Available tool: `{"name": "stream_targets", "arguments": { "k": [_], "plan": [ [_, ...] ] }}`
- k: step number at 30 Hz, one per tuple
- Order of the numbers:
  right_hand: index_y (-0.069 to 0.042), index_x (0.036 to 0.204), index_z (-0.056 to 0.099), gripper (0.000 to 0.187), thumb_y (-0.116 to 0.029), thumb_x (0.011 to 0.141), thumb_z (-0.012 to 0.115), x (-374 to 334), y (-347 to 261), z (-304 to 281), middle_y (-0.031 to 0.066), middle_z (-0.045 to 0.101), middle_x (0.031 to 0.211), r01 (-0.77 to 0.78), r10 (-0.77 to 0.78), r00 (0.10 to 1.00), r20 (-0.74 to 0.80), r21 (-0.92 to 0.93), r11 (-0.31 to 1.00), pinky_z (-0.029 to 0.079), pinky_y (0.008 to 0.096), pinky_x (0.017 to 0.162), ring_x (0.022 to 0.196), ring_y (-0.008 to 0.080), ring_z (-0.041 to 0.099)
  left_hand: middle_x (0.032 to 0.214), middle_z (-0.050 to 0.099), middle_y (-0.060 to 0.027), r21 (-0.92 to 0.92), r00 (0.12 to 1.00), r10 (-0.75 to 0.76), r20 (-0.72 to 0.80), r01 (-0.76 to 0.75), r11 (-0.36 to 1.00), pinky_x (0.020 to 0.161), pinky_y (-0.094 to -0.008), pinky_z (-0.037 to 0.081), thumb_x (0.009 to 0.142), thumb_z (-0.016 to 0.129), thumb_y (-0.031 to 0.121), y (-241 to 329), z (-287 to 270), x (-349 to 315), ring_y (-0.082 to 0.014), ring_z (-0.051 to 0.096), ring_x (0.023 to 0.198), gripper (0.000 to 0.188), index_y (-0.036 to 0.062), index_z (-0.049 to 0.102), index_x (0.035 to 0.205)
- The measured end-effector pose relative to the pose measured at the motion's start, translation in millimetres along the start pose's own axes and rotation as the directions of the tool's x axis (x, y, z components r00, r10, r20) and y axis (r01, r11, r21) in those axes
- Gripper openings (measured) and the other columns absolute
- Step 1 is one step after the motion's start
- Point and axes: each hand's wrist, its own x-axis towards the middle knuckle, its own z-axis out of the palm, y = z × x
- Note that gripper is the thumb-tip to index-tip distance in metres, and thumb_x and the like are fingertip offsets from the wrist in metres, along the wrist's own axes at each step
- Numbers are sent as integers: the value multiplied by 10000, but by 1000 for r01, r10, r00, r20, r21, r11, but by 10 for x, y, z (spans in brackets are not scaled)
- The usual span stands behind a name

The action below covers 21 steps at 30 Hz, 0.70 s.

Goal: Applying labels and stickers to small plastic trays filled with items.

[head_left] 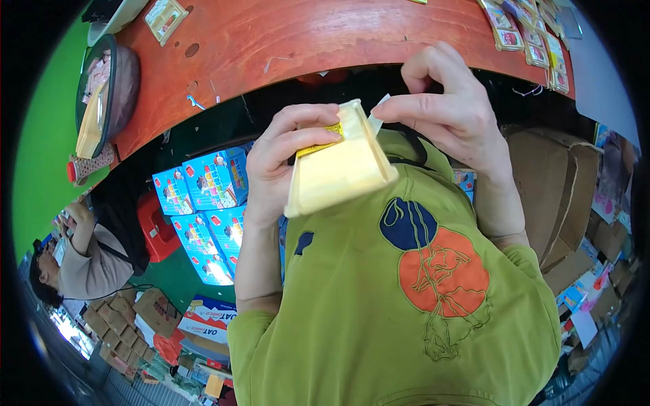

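Observation:
My left hand (271, 152) grips a shallow, pale yellow plastic box (342, 177) by its left side, tilted in front of my green top. Beneath those fingers lies a bright yellow printed strip (317, 143) on the box's upper part. At the box's upper right edge, my right hand (450, 111) pinches a small whitish strip (380, 115) between thumb and finger. The strip's lower end meets the box's rim; whether it sticks there I cannot tell. The box's underside is hidden.
Beyond my hands stretches a red-brown table (305, 37). Several flat packs (506, 32) lie at its right end, one pack (164, 20) at far left. A dark basket (125, 91) stands left. Blue printed boxes (215, 181), a cardboard box (547, 196) and a seated co-worker (98, 264) surround me.

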Motion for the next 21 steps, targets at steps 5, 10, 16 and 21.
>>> {"name": "stream_targets", "arguments": {
  "k": [5,10,16,21],
  "plan": [
    [-88,969,743,295,-114,675,728,21,-73,-13,39,559,790,140,-140,990,3,-50,989,408,329,614,717,217,519,1125,645,-117,359,976,186,114,-215,908,965,-429,474,668,844,150,25,46,103,-347,606,1156,364,101,732,1012],
    [-35,985,723,265,-86,725,720,-22,-105,117,77,622,888,149,-155,987,53,104,983,486,366,692,787,258,584,1123,642,-128,289,973,227,33,-227,930,968,-435,476,677,834,162,-94,225,68,-365,597,1165,359,98,730,1014],
    [-36,1024,673,220,-8,809,710,-134,-197,235,95,633,968,-372,336,927,168,535,759,495,362,720,824,273,584,1138,643,-164,313,952,300,-60,-268,911,987,-455,480,701,818,147,-188,328,-1,-370,624,1125,426,22,688,1087],
    [-20,1044,662,225,-14,823,624,-192,-51,296,115,639,1043,-9,14,1000,-15,306,952,465,399,879,973,288,587,1165,646,-186,322,959,274,-70,-239,916,985,-428,496,749,774,95,-179,311,78,-362,633,1108,450,-22,656,1167]
  ]
}}
